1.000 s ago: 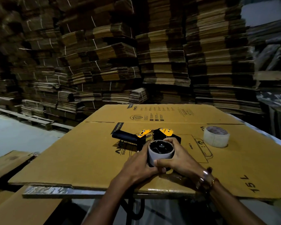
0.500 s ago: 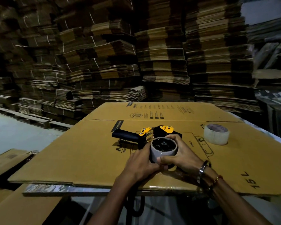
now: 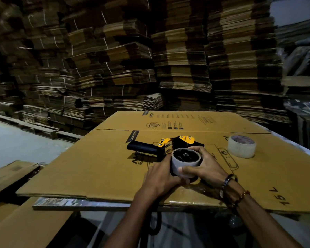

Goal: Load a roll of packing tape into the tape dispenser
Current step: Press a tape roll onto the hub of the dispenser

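Note:
A black and yellow tape dispenser (image 3: 166, 146) lies on its side on a flattened cardboard box (image 3: 97, 163), handle pointing left. A pale ring, a tape roll or core (image 3: 185, 164), sits around the dispenser's black hub. My left hand (image 3: 160, 178) presses against the ring's near left side. My right hand (image 3: 203, 167) wraps its right side, thumb on the front wall. A second, clear tape roll (image 3: 241, 146) lies flat on the cardboard to the right, untouched.
The cardboard sheet covers a table whose metal front edge (image 3: 64, 203) shows below. Tall stacks of flattened cartons (image 3: 168, 59) fill the background. More cardboard (image 3: 9, 174) lies low at left, with wooden pallets (image 3: 36, 128) on the pale floor.
Both hands stay on the ring over the hub, shifting only slightly. The view has moved a little.

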